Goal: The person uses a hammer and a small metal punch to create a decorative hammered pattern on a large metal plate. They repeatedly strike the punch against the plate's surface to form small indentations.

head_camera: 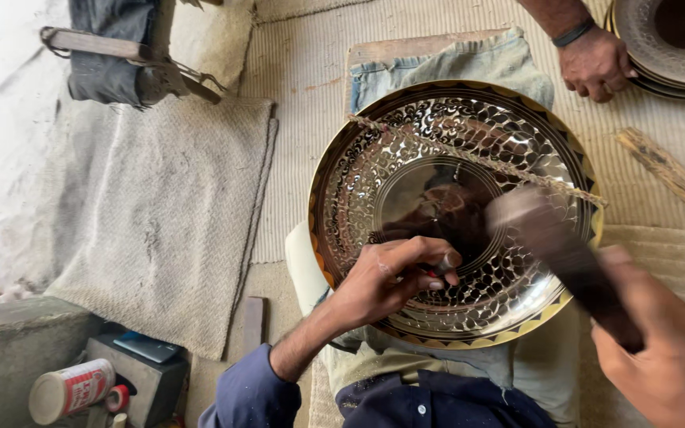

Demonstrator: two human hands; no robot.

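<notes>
A large shiny engraved metal plate (406, 158) with a gold patterned rim lies on folded cloth before me. A thin cord (469, 154) stretches across it. My left hand (394, 277) rests on the plate's near part, pinching a small chisel (445, 263) against the metal. My right hand (663, 349) at the lower right grips a dark mallet (552, 242), blurred, its head above the plate close to the chisel.
Another person's hand (596, 63) rests at the top right beside a stack of metal plates (675, 47). A wooden stick (667, 174) lies right of the plate. Woven mats (168, 206) cover the floor. A can (69, 390) and a box stand at lower left.
</notes>
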